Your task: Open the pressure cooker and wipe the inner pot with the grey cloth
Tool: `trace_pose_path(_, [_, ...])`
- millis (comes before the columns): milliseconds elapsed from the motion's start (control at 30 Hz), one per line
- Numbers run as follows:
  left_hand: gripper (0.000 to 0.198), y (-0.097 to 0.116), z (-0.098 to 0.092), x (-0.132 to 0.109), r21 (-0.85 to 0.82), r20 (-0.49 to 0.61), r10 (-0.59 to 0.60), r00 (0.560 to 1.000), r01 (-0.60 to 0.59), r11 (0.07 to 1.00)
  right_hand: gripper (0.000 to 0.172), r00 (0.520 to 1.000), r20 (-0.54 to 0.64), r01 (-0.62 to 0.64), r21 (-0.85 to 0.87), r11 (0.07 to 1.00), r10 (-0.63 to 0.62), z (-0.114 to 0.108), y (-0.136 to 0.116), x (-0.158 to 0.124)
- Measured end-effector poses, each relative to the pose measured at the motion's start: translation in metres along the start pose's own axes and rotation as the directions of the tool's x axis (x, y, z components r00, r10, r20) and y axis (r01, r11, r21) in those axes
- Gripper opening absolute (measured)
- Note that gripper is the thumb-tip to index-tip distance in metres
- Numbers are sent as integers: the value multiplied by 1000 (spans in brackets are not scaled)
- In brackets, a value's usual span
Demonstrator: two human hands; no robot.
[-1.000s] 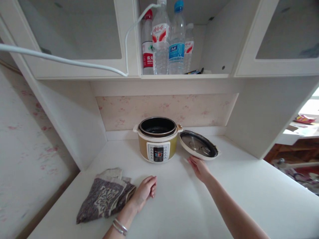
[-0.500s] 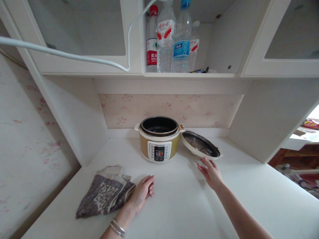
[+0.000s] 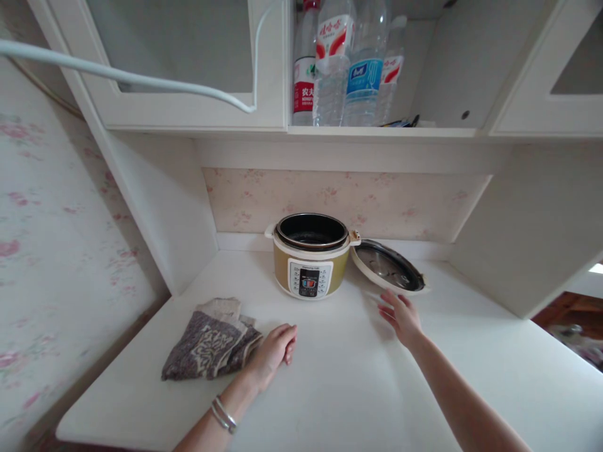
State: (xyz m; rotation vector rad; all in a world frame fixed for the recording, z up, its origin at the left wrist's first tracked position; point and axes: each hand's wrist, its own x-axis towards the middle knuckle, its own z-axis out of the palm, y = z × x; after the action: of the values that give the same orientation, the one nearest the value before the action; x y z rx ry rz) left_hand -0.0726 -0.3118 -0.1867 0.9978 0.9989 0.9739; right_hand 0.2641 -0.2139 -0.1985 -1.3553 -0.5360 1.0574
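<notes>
My left hand (image 3: 276,353) lies on the white counter with its fingers curled in, and nothing shows in them. Just left of it is a folded purple-grey patterned towel (image 3: 207,342). My right hand (image 3: 400,318) hovers open, fingers apart, right at the front edge of the lid (image 3: 387,267); whether they touch I cannot tell. That round lid lies with its dark inner side up, tilted, beside the cooker. The gold and white electric cooker (image 3: 306,267) stands at the back, uncovered, a black inner pot (image 3: 311,230) inside it.
Several plastic bottles (image 3: 360,81) stand in the open cabinet (image 3: 438,75) above the counter (image 3: 339,389). A white cable (image 3: 155,80) hangs across the upper left. Side panels close in the counter at left and right.
The camera view has shifted, so the scene sits a little to the right and higher. Both hands keep nearly the same place and pose; the cooker, lid and towel stay put.
</notes>
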Motion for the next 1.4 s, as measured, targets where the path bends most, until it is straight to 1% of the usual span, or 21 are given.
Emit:
trace_pose_path(67, [34,12,0,-11,68,11,2,1000,-3,998,59,1000,11,0,-99,995,1,5,4,-13])
trace_pose_path(133, [34,28,-1,-22,91,18,22,1000,-24,996,47,997,76,41,-225,974,-25,19,9,-32])
trace_pose_path(200, [33,47,-3,-29,110,8,76,997,-77,991,36,973,221,136,-318,938,-66,43,16,-56])
trace_pose_path(267, [33,66,-5,-33,132,-26,152,988,-147,980,30,907,410,255,-355,900,-95,76,25,-86])
trace_pose_path(333, [31,82,-8,-35,145,-73,222,972,-210,967,25,790,603,402,-374,836,-110,114,36,-123])
trace_pose_path(367, [30,88,-10,-36,144,-99,253,962,-238,961,24,707,691,515,-358,779,-150,133,42,-142])
trace_pose_path(400, [28,94,-12,-38,141,-127,277,952,-259,956,23,602,773,632,-309,711,-199,150,48,-162])
trace_pose_path(467, [25,100,-19,-42,123,-190,306,933,-286,950,28,353,908,816,-181,549,-226,181,59,-199])
trace_pose_path(533, [23,102,-30,-47,88,-258,309,915,-297,951,54,153,966,923,-63,379,-211,205,68,-230])
trace_pose_path(567, [22,100,-38,-51,69,-297,309,904,-302,951,66,72,976,952,-6,307,-205,215,73,-241])
trace_pose_path(600, [21,97,-46,-54,49,-337,309,889,-311,949,76,10,979,969,40,245,-202,225,77,-251])
trace_pose_path(633, [21,94,-54,-57,29,-378,308,873,-321,947,81,-30,979,979,70,189,-204,233,82,-257])
trace_pose_path(667, [21,89,-62,-60,7,-414,303,858,-329,944,82,-54,978,987,82,136,-202,241,88,-262])
trace_pose_path(733, [22,81,-74,-64,-40,-465,280,840,-336,941,79,-62,983,997,70,45,-170,254,101,-265])
trace_pose_path(800, [23,76,-82,-66,-76,-479,254,840,-328,942,73,-36,992,999,36,-1,-121,263,112,-262])
trace_pose_path(867, [23,77,-83,-66,-71,-465,245,851,-312,948,67,-11,996,1000,11,4,-91,263,117,-256])
trace_pose_path(967, [23,89,-76,-62,5,-414,271,869,-295,955,59,26,996,999,-23,43,-89,245,109,-244])
trace_pose_path(1067, [22,109,-63,-50,145,-357,334,872,-301,942,54,106,992,991,-100,94,-70,210,89,-228])
trace_pose_path(1200, [24,138,-41,-16,334,-253,385,887,-293,896,56,267,963,956,-263,131,-18,147,64,-204])
trace_pose_path(1333, [25,171,-22,32,513,-220,432,875,-273,814,63,435,898,899,-430,84,-64,80,52,-179])
trace_pose_path(1400, [29,189,-16,59,601,-244,416,876,-200,774,65,500,859,866,-497,54,-108,48,50,-166])
